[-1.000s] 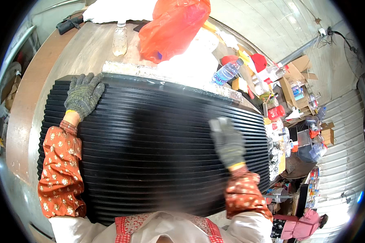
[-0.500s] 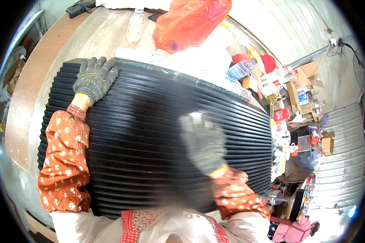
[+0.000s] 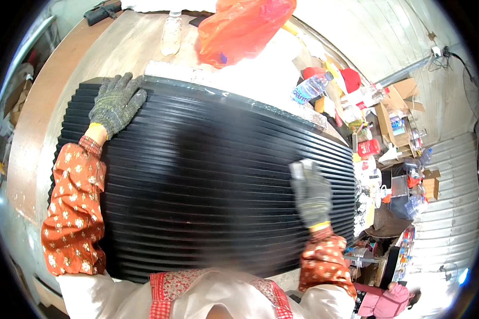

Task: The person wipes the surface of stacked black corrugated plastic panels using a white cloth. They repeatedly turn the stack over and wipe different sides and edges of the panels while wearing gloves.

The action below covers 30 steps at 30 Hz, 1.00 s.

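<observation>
A large black sheet with narrow parallel pleats point(image 3: 197, 175) spreads across the table in front of me. At its far left corner lies my left hand point(image 3: 116, 108) in a grey knitted glove, flat with fingers spread, pressing on the pleats. My right hand point(image 3: 312, 199), gloved the same way, is over the sheet's right part with its fingers together. Something small and whitish point(image 3: 303, 166) shows at those fingertips, too blurred to name. A strip of clear film point(image 3: 223, 95) runs along the sheet's far edge.
Beyond the sheet stand a clear bottle point(image 3: 171, 34) and an orange-red plastic bag point(image 3: 245, 32). A water bottle point(image 3: 311, 87) lies at the far right, near a red jar point(image 3: 368, 147) and cardboard boxes point(image 3: 383, 122). A person in pink point(image 3: 384, 303) is at lower right.
My right hand has moved right and slightly toward me across the pleats. My left hand keeps its place on the sheet's corner, while the whole view has shifted slightly.
</observation>
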Each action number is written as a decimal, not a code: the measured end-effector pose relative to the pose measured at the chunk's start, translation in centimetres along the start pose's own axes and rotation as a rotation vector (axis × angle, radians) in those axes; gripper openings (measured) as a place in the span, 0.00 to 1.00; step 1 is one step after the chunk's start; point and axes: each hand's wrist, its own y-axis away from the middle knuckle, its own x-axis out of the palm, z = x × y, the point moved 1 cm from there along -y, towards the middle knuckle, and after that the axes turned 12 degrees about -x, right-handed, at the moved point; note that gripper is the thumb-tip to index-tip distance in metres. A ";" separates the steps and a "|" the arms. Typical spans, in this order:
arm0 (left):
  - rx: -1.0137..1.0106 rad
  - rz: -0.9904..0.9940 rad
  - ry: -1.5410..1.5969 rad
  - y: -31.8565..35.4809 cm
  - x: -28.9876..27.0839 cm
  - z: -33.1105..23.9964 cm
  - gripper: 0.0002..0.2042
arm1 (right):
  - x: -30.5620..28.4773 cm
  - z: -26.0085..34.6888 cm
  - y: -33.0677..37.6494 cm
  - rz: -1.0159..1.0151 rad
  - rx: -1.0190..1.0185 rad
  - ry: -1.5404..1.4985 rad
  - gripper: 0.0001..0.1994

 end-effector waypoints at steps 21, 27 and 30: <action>0.416 0.045 0.072 30.2 -6.3 3.1 0.22 | -4.9 23.7 -20.0 -0.156 -0.460 -0.623 0.23; 0.434 0.023 0.011 30.4 -5.6 3.4 0.23 | -3.4 23.1 -19.1 -0.202 -0.498 -0.612 0.23; 0.433 0.051 0.036 30.6 -6.0 3.5 0.25 | -5.1 13.5 -11.4 0.079 -0.391 -0.387 0.24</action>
